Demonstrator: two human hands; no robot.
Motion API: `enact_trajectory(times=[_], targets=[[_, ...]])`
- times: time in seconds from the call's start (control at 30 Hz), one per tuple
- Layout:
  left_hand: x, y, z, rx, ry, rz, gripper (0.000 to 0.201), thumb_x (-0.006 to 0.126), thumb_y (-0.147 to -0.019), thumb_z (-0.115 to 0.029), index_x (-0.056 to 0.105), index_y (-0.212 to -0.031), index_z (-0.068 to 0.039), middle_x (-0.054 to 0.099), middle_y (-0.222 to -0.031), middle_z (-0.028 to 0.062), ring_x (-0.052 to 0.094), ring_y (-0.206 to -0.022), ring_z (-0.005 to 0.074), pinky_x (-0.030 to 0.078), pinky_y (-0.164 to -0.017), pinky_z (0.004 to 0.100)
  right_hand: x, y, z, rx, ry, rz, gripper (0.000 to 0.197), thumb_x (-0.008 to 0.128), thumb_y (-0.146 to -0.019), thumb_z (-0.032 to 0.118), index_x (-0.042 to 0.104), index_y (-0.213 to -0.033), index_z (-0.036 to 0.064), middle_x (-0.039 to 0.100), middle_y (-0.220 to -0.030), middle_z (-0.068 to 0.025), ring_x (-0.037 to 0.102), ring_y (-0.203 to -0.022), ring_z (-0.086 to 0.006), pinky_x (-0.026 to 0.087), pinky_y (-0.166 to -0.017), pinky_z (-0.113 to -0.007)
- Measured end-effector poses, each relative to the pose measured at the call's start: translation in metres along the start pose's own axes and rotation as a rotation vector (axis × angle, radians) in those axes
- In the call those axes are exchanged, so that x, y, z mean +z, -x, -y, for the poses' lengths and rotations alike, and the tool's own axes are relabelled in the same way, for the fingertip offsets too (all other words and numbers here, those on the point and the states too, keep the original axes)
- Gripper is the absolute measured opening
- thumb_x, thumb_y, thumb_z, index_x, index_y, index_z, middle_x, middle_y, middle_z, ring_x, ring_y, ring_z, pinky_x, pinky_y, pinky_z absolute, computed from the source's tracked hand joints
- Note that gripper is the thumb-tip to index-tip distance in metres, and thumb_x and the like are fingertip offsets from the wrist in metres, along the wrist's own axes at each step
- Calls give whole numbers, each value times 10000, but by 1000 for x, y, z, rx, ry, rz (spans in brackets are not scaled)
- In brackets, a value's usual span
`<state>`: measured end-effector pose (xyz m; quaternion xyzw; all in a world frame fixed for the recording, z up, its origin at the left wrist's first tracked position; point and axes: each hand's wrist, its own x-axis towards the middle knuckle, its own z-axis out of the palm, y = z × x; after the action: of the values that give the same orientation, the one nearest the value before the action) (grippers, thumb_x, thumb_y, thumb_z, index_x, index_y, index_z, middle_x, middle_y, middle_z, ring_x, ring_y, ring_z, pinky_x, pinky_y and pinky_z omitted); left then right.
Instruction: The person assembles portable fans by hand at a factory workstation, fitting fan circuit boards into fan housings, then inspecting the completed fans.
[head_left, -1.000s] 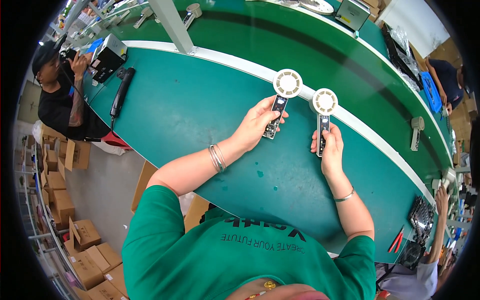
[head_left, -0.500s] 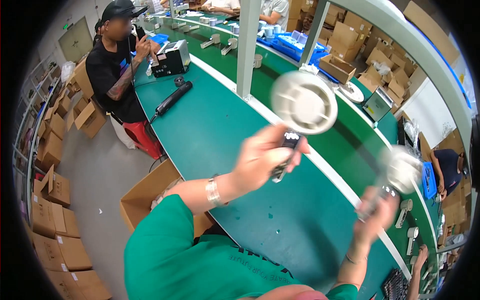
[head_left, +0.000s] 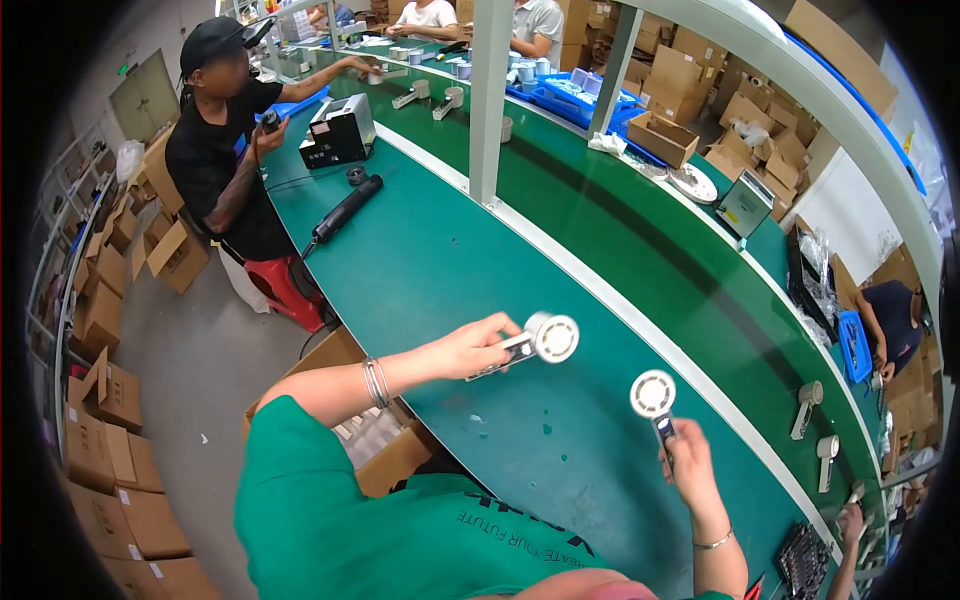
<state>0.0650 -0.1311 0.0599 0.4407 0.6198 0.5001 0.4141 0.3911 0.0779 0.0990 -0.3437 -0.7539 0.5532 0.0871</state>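
My left hand (head_left: 475,347) is closed around the handle of a pale handheld fan (head_left: 554,338) over the green tabletop (head_left: 410,265). Its round slotted head points to the right, and the handle has a dark panel. A second handheld fan (head_left: 653,394) of the same kind stands up from my right hand (head_left: 692,462), whose fingers wrap the lower handle. The two fans are apart, each with its round face turned up toward me. My right palm hides part of that handle.
Beyond a white rail runs a green conveyor belt (head_left: 640,215) carrying more fans (head_left: 807,408). A metal post (head_left: 488,100) rises at the rail. On the table lie a black corded tool (head_left: 345,208) and a boxy device (head_left: 340,130). An open carton (head_left: 405,462) stands by my left elbow.
Both fans have come down and away from my view; the left one now tilts right. At far left, a co-worker's arm has stretched out to a fan on the belt.
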Motion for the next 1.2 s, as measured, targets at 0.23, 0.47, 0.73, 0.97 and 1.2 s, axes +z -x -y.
enact_trajectory(times=[0.23,0.47,0.73,0.97,1.2], targets=[[-13,8,9,-258,-64,149,338,482,-868,-102,481,-1201,-45,636,-833,41,547,-690,64,430,-576,230,-11,31,26,-122,-106,-135,246,390,-859,123,478,-1068,28,517,-669,-30,440,-474,-81,354,-409,-214],[-17,20,-40,-121,6,133,372,482,-856,-50,500,-1227,-35,637,-908,50,566,-745,71,447,-627,219,-18,39,32,-79,-144,-101,210,439,-850,116,499,-1024,14,519,-650,-23,463,-486,-97,380,-433,-253],[-13,29,-5,-208,26,55,313,519,-864,-87,574,-1169,-41,640,-820,46,548,-670,51,428,-528,193,-18,37,-19,42,116,-106,198,413,-864,117,498,-1009,10,530,-675,-73,504,-553,-143,418,-502,-296],[-9,35,-34,45,345,-208,398,527,-834,-42,517,-1231,-18,640,-878,115,556,-649,92,440,-519,199,-26,40,47,-270,-99,-441,239,383,-866,166,476,-1004,-6,515,-684,-54,430,-442,-106,371,-395,-242],[0,65,-81,844,201,-334,550,638,-746,-94,440,-1239,52,530,-1215,177,564,-1055,275,489,-861,391,-38,112,102,-1207,-66,-828,442,371,-768,121,427,-1140,-110,517,-788,-176,481,-544,-150,421,-435,-262]])
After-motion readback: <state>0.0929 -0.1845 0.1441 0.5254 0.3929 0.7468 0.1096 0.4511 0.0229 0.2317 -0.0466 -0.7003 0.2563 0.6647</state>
